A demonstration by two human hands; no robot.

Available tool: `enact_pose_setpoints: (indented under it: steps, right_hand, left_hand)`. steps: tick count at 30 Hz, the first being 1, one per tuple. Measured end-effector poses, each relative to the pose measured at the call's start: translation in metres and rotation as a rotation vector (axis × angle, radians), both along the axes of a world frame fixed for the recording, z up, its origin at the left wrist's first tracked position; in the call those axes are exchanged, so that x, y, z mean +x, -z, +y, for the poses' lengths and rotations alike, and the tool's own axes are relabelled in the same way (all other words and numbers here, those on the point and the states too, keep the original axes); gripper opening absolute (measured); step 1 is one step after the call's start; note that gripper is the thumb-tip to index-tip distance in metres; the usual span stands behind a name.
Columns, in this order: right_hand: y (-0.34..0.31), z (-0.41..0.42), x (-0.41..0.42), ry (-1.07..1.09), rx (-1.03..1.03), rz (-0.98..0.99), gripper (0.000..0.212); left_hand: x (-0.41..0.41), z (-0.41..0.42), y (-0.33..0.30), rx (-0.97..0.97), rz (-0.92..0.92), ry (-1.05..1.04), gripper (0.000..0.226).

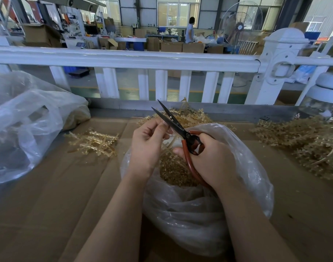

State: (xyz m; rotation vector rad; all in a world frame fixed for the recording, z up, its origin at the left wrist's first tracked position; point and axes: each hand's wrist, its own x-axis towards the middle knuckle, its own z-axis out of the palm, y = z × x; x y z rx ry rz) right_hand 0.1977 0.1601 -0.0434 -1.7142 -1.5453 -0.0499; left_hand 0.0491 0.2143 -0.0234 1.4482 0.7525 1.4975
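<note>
My right hand (pixel 213 159) grips the red handles of black-bladed scissors (pixel 173 121), whose blades stand slightly apart and point up and to the left. My left hand (pixel 148 144) has its fingers curled and pinches a thin translucent amber plastic piece (pixel 169 143) right beside the blades. Both hands hover over an open clear plastic bag (pixel 247 173) that holds a heap of small amber plastic bits (pixel 173 171). Most of the pinched piece is hidden by my fingers.
Cardboard (pixel 48 195) covers the worktable. Amber plastic sprues lie in a small pile (pixel 94 142) on the left, another pile (pixel 190 116) behind the bag and a large heap (pixel 309 144) at right. A big plastic bag (pixel 25 125) sits far left. A white fence (pixel 143 59) borders the back.
</note>
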Motion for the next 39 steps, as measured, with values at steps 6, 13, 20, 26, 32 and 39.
enact_pose_setpoints:
  steps: [6, 13, 20, 26, 32, 39]
  right_hand:
    - [0.0001, 0.0011, 0.0000, -0.021, 0.000, 0.026, 0.084]
    - [0.0002, 0.0008, -0.0003, -0.024, 0.017, 0.043, 0.077]
    - [-0.0005, 0.0000, -0.0010, -0.019, 0.052, 0.019, 0.079]
    - [-0.0023, -0.0002, -0.0013, -0.032, 0.037, 0.027, 0.082]
    - [-0.0027, -0.0007, 0.0000, -0.043, 0.027, 0.033, 0.077]
    - [-0.0025, -0.0020, -0.0004, -0.051, 0.054, 0.014, 0.076]
  left_hand:
    - [0.0013, 0.0007, -0.0006, -0.024, -0.060, 0.028, 0.027]
    - [-0.0004, 0.0007, -0.0003, -0.013, -0.051, 0.035, 0.027]
    - [-0.0028, 0.0025, 0.0014, 0.051, 0.032, 0.049, 0.019]
    - [-0.0032, 0.0027, 0.0006, 0.088, 0.077, 0.110, 0.021]
    - [-0.0046, 0.0034, 0.0006, 0.080, 0.083, 0.139, 0.024]
    - [-0.0058, 0.0045, 0.0024, 0.039, 0.078, 0.100, 0.020]
